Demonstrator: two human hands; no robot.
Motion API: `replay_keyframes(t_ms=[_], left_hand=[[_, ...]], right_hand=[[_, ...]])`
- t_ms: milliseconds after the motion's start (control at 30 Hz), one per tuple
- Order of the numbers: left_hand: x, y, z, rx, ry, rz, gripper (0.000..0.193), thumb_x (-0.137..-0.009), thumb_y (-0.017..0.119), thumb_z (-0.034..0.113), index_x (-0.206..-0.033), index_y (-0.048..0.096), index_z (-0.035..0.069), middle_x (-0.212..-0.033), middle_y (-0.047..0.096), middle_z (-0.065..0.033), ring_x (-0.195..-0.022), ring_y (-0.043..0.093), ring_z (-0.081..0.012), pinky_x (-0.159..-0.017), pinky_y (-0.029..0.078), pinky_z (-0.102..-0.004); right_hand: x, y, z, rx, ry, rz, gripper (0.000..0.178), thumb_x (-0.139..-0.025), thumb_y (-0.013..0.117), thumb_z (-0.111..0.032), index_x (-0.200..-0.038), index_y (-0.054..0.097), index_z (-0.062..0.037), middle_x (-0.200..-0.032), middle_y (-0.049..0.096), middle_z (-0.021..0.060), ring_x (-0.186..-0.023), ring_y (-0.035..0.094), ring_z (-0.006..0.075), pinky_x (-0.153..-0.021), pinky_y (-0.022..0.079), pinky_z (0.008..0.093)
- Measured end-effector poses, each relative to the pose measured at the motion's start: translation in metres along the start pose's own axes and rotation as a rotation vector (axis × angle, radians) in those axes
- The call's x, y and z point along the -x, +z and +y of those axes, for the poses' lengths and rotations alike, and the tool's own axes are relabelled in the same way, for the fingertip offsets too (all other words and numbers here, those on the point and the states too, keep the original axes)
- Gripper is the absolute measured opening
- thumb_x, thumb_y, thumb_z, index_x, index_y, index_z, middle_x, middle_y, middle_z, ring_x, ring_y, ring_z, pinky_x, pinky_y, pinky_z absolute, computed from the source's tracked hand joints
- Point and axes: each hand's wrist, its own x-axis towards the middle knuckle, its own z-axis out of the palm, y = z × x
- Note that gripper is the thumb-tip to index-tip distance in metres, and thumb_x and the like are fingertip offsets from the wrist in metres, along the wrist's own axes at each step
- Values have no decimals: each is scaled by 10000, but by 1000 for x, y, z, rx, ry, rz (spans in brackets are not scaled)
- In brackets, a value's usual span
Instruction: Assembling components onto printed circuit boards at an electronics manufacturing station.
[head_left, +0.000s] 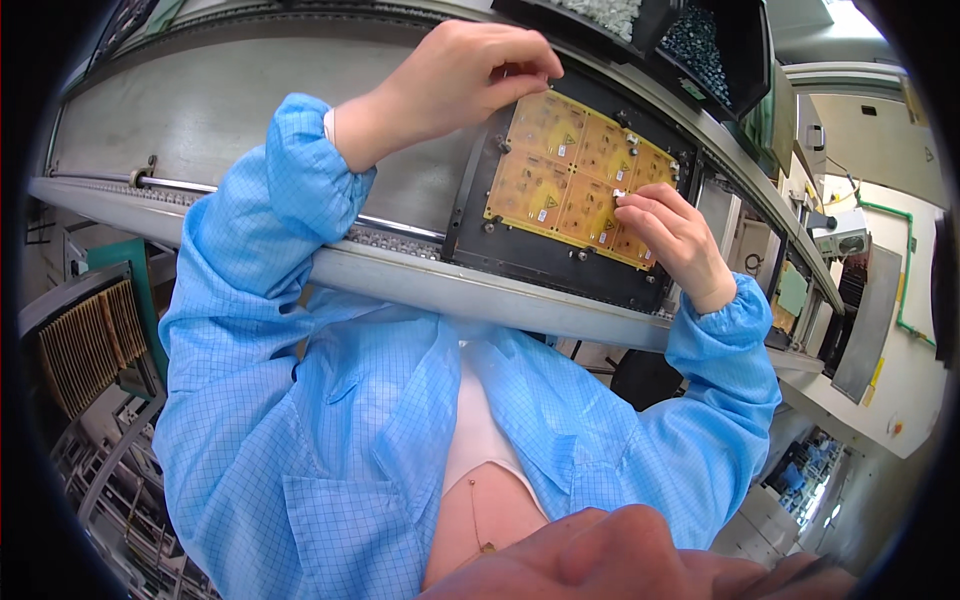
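Observation:
A yellow circuit board panel [572, 180], divided into several sections, lies in a black carrier frame [470, 205] with small dark posts around its edge. My right hand [680, 238] reaches over the panel's right part, thumb and fingers closed on a small white part [620, 196] just at the board's surface. Whether that part touches the board is not clear. My left hand [465, 80] hovers at the panel's far left corner, its fingers curled into a pinch. What the left fingertips hold, if anything, is hidden. Another small white part [632, 140] stands farther back on the panel.
Beyond the carrier stand black bins, one with whitish parts [608, 14], one with dark bluish parts [694, 52]. A metal rail [400, 275] runs along the near edge of the line. A slotted rack [92, 345] stands at lower left.

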Motion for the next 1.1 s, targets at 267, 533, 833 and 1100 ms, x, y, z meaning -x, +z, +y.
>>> replay_keyframes(t_ms=[267,533,833,1100], left_hand=[[20,9,1,160,-209,24,85,-816,736,83,-894,724,52,-845,660,-79,-753,661,-237,-677,539,-321],[34,11,-13,188,-290,-20,101,-854,699,-7,-943,737,24,-854,657,-27,-785,638,-117,-709,529,-237],[14,23,-25,115,-265,-201,107,-827,698,59,-931,721,43,-860,696,-102,-788,690,-255,-717,552,-338],[4,40,-49,-352,-21,-219,122,-787,678,73,-901,668,30,-820,699,-128,-835,690,-317,-748,552,-400]], right_hand=[[-44,-1,82,179,334,458,131,-840,700,11,-962,676,-30,-954,698,108,-921,663,280,-793,533,342],[-92,14,165,61,694,167,139,-828,710,-105,-951,760,-66,-922,724,155,-928,678,348,-840,545,403],[-103,26,164,300,598,244,132,-893,681,-112,-995,704,-31,-923,723,159,-859,702,324,-778,559,374],[-99,29,107,-126,561,533,170,-953,648,-122,-1087,710,-38,-896,738,57,-821,689,113,-741,529,243]])
